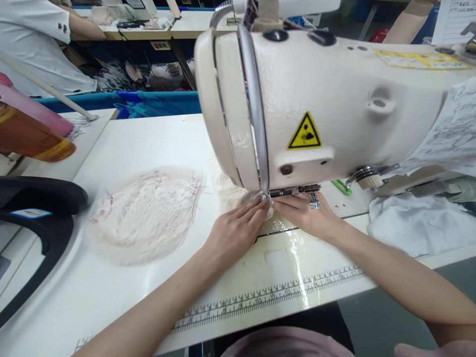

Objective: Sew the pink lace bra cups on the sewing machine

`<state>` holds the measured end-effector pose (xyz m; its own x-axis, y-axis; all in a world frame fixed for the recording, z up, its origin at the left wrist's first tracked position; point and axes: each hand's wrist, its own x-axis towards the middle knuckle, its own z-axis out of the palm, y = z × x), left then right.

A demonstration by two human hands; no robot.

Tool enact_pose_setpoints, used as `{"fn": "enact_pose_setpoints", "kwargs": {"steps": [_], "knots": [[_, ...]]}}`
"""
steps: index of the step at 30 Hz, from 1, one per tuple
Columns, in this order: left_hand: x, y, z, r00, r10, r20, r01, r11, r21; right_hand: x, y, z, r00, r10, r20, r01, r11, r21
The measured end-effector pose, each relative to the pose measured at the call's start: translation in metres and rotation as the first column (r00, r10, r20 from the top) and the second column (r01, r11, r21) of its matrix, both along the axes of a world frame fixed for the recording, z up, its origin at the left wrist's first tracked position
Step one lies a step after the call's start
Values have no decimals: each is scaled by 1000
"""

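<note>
My left hand (pixel 240 225) is at the needle area of a white sewing machine (pixel 327 109), its fingers held together on a piece of cream lace (pixel 228 191). My right hand (pixel 310 212) reaches in from the other side, behind the small metal attachment (pixel 293 192), with its fingertips at the lace's right edge. Part of the lace is hidden behind the machine head and under my fingers. The needle itself cannot be seen. Left of my hands, a rounded lace panel (pixel 148 213) with loose threads lies flat on the white table (pixel 122 307).
A printed ruler (pixel 267 297) runs along the table's front edge. White cloth (pixel 416 223) lies to the right, near green-handled snips (pixel 341 187). A black curved object (pixel 55 218) and an amber bottle (pixel 33 134) stand left. Another person's white sleeve (pixel 40 44) shows beyond.
</note>
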<state>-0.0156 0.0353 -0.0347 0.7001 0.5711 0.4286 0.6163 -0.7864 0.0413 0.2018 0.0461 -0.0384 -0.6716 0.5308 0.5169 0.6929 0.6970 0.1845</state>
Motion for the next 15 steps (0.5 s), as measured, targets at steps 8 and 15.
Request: {"fn": "enact_pose_setpoints", "kwargs": {"steps": [8, 15], "knots": [[-4, 4, 4, 996, 42, 78, -39, 998, -43, -7, -3, 1, 994, 106, -13, -106, 984, -142], [-6, 4, 8, 986, 105, 132, -83, 983, -164, -15, -2, -5, 996, 46, -82, -63, 973, -222]]}}
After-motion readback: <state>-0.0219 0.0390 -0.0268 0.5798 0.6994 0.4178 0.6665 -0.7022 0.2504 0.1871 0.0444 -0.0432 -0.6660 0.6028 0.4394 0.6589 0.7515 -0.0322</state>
